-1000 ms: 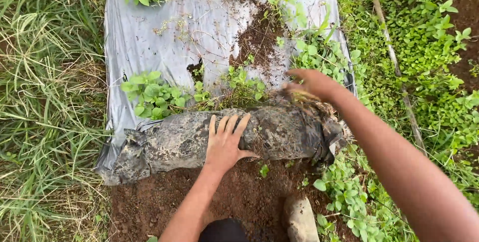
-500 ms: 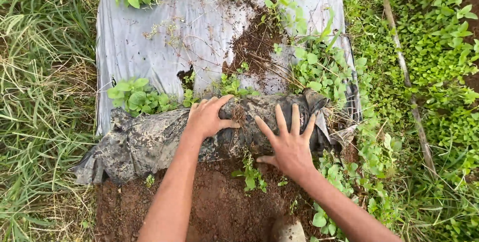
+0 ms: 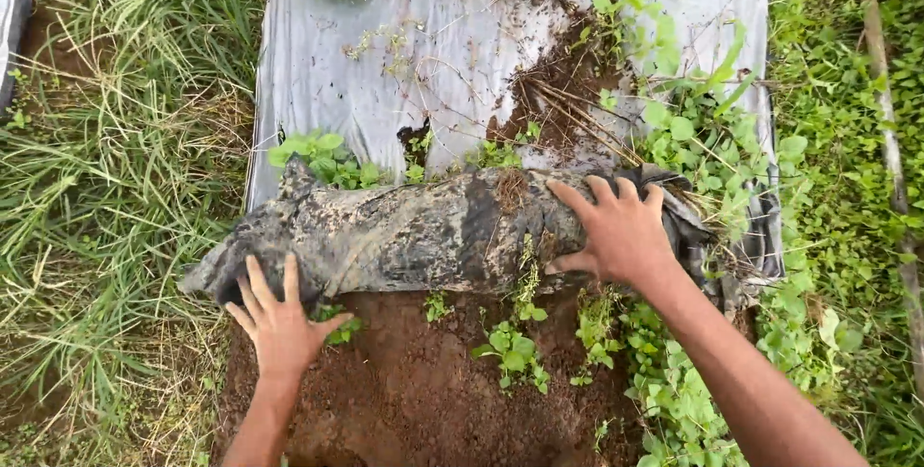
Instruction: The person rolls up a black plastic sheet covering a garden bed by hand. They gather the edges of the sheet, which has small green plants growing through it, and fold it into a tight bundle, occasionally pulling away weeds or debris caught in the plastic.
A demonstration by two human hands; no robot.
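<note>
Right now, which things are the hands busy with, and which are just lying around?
Busy with:
- rolled-up plastic sheet, muddy, under the left hand and right hand
- flat grey sheet it joins

Just lying around:
- bare soil
- long grass
- leafy weeds
- thin pole on the right

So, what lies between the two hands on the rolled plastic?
Head view: between left hand and right hand lies the muddy rolled grey plastic sheet, nothing else.
</note>
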